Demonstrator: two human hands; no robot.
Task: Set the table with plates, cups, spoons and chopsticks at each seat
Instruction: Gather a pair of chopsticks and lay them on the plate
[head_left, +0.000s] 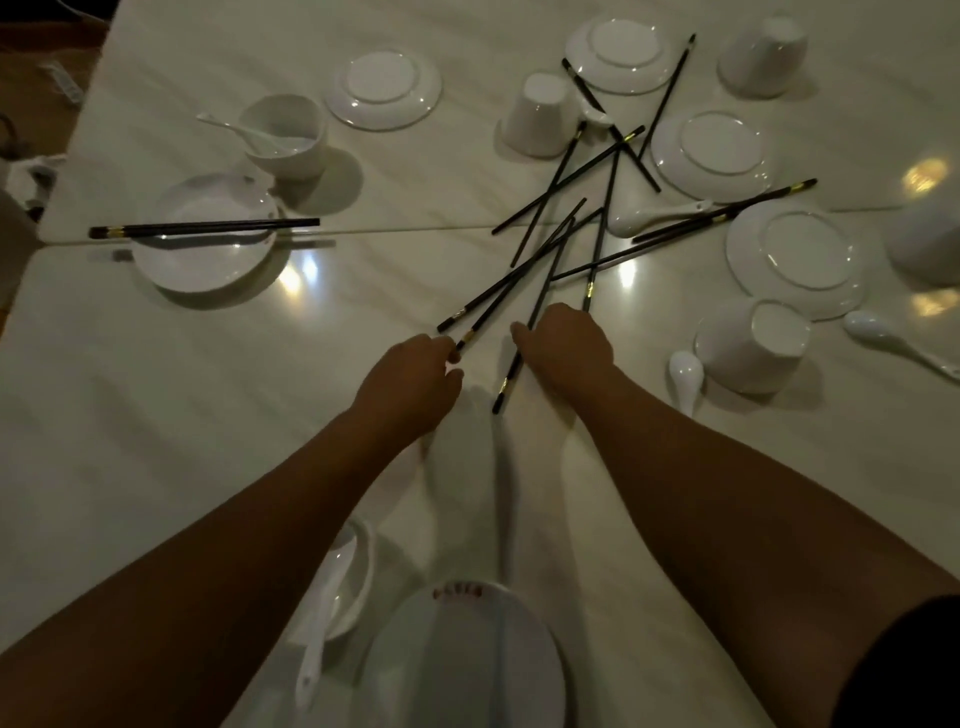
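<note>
Pale worktop holds scattered chopsticks toward one o'clock; left hand pinches one stick's end, right hand curls round another, hands slightly apart.

Unreadable red marks on plate

Both bare forearms reach far, converging. Left hand curls, fingertips pinching a chopstick end; right hand (knuckles up) grips a second chopstick.
</note>
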